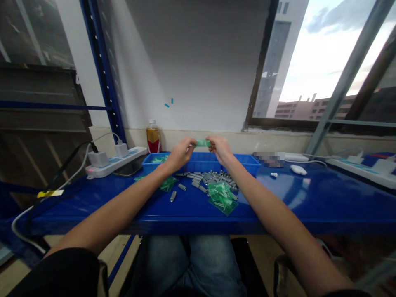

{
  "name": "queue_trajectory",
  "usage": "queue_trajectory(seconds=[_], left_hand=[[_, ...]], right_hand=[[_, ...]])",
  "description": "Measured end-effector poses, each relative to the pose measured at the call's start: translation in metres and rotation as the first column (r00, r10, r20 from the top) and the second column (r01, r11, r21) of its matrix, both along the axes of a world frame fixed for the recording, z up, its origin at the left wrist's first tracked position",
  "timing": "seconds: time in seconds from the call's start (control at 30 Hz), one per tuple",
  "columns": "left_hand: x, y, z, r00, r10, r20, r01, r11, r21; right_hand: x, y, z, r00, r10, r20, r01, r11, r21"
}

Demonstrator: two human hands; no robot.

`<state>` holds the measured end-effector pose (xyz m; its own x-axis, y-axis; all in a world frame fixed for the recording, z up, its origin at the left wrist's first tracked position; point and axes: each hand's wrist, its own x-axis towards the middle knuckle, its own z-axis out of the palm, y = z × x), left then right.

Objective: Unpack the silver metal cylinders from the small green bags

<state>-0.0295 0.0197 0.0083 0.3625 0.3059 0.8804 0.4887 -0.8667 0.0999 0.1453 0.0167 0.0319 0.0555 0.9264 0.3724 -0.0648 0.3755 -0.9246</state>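
A small green plastic bag [203, 143] is stretched between my two hands, above a long blue tray [247, 164]. My left hand [182, 153] pinches its left end, and my right hand [220, 149] grips the right end. Below them a heap of small grey metal pieces [210, 178] lies on the blue table, two of them apart at the front left. A pile of green bags [222, 197] rests at the heap's front right. More green bags [168, 184] lie at the left, partly behind my left forearm. Whether the held bag contains anything, I cannot tell.
A bottle [154, 138] stands behind the tray's left end. Left of it are a white power strip [117, 161] with plugs and a dark phone [131, 168]. At the right lie a white earbud [274, 175], its case [298, 170] and another power strip [365, 170].
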Motion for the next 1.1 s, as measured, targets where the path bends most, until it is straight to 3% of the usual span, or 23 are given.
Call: queue_trajectory(seconds=[0.1, 0.23, 0.43, 0.6, 0.8, 0.97, 1.0, 1.1], left_hand=[[-0.002, -0.010, -0.020, 0.988, 0.010, -0.154, -0.020, 0.998, -0.060], [0.002, -0.010, -0.027, 0.987, 0.062, -0.148, -0.079, 0.991, -0.111], [0.002, -0.009, -0.019, 0.993, 0.082, -0.084, -0.094, 0.984, -0.149], [0.002, -0.012, -0.011, 0.995, 0.096, 0.041, -0.079, 0.949, -0.306], [0.001, -0.009, -0.002, 0.957, 0.054, 0.286, 0.145, 0.764, -0.628], [-0.007, -0.013, 0.012, 0.928, -0.011, 0.373, 0.331, 0.482, -0.811], [-0.010, -0.014, 0.015, 0.921, -0.015, 0.388, 0.352, 0.458, -0.816], [-0.021, -0.015, 0.021, 0.888, 0.009, 0.459, 0.406, 0.451, -0.794]], right_hand=[[-0.005, -0.010, -0.022, 0.975, -0.096, 0.202, 0.075, 0.991, 0.111], [-0.011, -0.016, -0.041, 0.866, -0.318, 0.387, 0.201, 0.928, 0.312], [-0.008, -0.013, -0.037, 0.785, -0.473, 0.399, 0.281, 0.847, 0.452], [-0.002, -0.015, -0.032, 0.762, -0.492, 0.422, 0.261, 0.829, 0.495], [-0.005, -0.021, -0.033, 0.761, -0.452, 0.465, 0.134, 0.811, 0.569], [-0.013, -0.031, -0.032, 0.725, -0.446, 0.525, 0.024, 0.778, 0.628], [-0.015, -0.032, -0.032, 0.709, -0.441, 0.550, -0.003, 0.779, 0.627], [-0.019, -0.035, -0.034, 0.665, -0.407, 0.627, -0.083, 0.793, 0.603]])
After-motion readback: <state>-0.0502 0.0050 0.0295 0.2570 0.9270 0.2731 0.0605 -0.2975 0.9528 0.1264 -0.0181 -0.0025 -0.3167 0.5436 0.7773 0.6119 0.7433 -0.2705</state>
